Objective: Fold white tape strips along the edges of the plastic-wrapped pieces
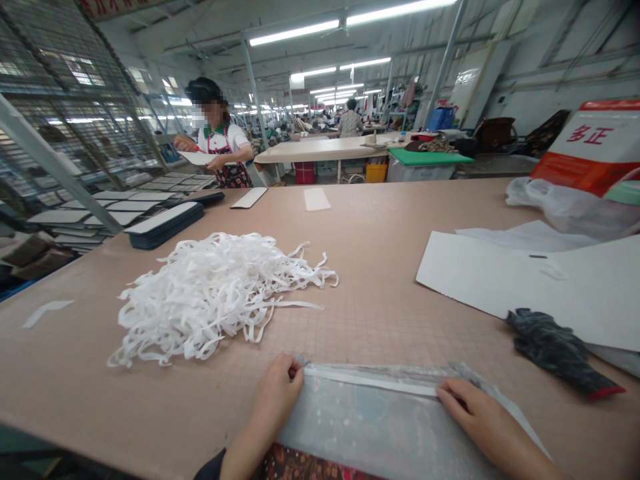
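A clear plastic sheet (380,420) lies at the table's near edge, with a white strip (370,381) stretched along its upper side. At the strip's left end, my left hand (281,387) is closed, thumb and fingers pinched together. My right hand (467,407) pinches the strip's right end against the plastic. Beyond my left hand, a large tangled pile of white strips (215,293) rests on the table. Patterned dark red cloth (305,465) shows below the plastic.
On the brown table (370,267) are a stack of dark-edged panels (165,223), a white board (540,280), a dark glove (560,353) and a plastic bag (565,203) at right. A person (217,140) stands beyond the far left edge, holding a white panel.
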Motion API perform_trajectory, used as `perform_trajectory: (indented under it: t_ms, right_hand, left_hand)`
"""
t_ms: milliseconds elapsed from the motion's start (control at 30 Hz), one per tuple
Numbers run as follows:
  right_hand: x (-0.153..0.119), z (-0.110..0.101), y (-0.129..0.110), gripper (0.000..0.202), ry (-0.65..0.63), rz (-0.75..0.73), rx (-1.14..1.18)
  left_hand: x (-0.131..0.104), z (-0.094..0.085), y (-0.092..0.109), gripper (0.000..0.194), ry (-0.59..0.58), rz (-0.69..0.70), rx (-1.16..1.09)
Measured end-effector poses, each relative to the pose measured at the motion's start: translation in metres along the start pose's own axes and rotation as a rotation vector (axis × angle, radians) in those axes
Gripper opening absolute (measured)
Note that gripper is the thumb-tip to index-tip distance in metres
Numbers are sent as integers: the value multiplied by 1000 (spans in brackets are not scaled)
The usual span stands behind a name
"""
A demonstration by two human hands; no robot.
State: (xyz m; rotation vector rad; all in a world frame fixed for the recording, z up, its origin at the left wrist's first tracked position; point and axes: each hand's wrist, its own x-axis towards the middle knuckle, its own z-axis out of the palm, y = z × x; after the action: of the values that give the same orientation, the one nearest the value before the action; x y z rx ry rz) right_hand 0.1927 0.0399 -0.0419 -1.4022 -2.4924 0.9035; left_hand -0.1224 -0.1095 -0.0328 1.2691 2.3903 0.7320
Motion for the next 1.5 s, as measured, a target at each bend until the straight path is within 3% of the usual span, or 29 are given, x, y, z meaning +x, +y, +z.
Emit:
perform_trajectory:
  t_ms: [200,367,533,767,1000,1167,1233,1333,1500]
  right_hand:
    - [-1,-4,-7,27,-5,24,-34]
    - [-1,-8,-18,24,28,13,-106]
    - [0,-8,-22,21,66,17,-157]
    - [-1,-7,-26,21,99,29,-240]
    - [1,-6,-28,21,106,28,-265]
    - [2,-7,-31,19,103,45,-303]
    - [2,-7,-33,19,104,56,-308]
    - [3,-7,-36,20,102,65,-318]
    - [3,-24,-26,20,29,153,-274]
  left_hand:
    - [-3,-2,9,9,-16,52,203]
    - [-9,-7,25,21,39,305,554]
    - [-14,-10,30,35,-78,537,783]
    - [-22,-3,39,67,-127,662,1005]
    - [-16,10,50,54,-170,692,946]
    - [-17,32,84,42,-195,669,918]
    - [-19,44,102,44,-201,747,868]
    - [-22,61,125,44,-310,886,749]
    - [-23,72,133,40,-355,869,738]
